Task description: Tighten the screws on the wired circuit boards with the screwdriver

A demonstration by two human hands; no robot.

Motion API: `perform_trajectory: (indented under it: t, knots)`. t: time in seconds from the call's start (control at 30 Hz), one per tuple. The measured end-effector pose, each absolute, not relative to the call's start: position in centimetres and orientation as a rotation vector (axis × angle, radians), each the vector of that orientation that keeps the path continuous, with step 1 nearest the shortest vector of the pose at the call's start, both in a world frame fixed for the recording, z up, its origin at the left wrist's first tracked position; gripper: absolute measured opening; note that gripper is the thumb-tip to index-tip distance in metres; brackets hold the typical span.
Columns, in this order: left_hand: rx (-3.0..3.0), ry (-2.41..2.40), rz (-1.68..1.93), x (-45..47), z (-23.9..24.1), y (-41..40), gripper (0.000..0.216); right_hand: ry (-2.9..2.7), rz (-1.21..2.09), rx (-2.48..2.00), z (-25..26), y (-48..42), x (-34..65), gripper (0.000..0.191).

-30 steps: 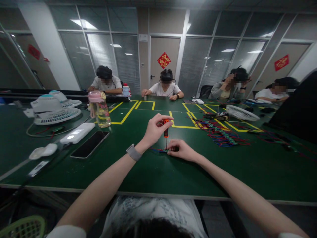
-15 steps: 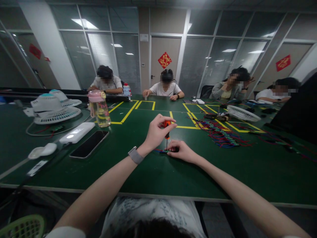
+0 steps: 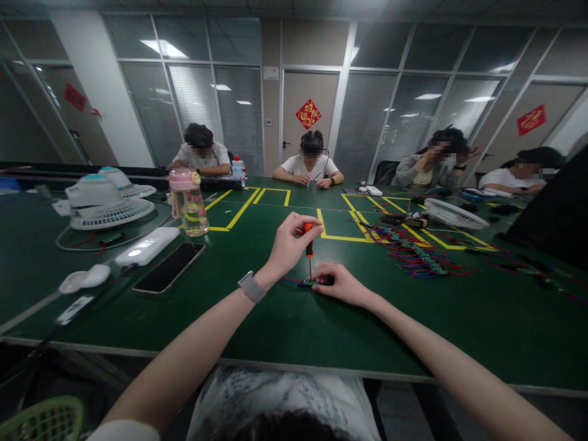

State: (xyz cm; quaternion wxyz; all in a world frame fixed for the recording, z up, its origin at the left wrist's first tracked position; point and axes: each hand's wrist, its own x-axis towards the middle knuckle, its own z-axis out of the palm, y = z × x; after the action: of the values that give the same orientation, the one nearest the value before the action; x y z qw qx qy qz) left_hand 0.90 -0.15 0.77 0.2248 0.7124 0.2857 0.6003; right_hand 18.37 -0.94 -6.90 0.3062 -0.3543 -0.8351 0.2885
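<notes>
My left hand (image 3: pixel 288 245) pinches the top of a small orange-handled screwdriver (image 3: pixel 309 240), which stands upright with its tip down on a small green circuit board (image 3: pixel 307 283) on the green table (image 3: pixel 257 318). Red and blue wires run out of the board to the left. My right hand (image 3: pixel 342 283) lies on the table with its fingers pressed on the board's right end, holding it down. A grey watch sits on my left wrist.
At the left lie a black phone (image 3: pixel 169 267), a white power bank (image 3: pixel 147 246), a pink-capped bottle (image 3: pixel 188 203) and white fans (image 3: pixel 108 205). A heap of coloured wires (image 3: pixel 411 254) lies to the right. Other people sit along the far side.
My left fingers have shifted slightly round the screwdriver handle. The camera has tipped a little, so everything sits slightly lower and to the right. My right hand stays on the board.
</notes>
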Motion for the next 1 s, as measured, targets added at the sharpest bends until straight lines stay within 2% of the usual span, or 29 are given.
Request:
perform_trajectory:
  t: [0.23,0.43,0.63,0.87,1.0]
  knots:
    - [1.813,0.589,1.475,1.1,0.7,-0.1,0.032,-2.2,0.751,-0.941,-7.0,-1.1,18.3,0.015]
    - [1.954,0.748,1.653,1.0,0.7,-0.4,0.021,-2.2,0.748,-0.942,-7.0,-1.0,18.3,0.015]
    - [1.876,0.546,1.483,1.6,0.9,-1.2,0.029,-2.205,0.736,-0.946,-7.1,-0.9,18.4,0.015]
    - [2.09,0.776,1.736,1.8,0.9,-1.8,0.014,-2.198,0.748,-0.931,-7.2,-0.9,18.5,0.014]
    - [2.004,0.624,1.601,1.8,0.8,-1.7,0.03,-2.205,0.746,-0.921,-7.1,-0.9,18.4,0.014]
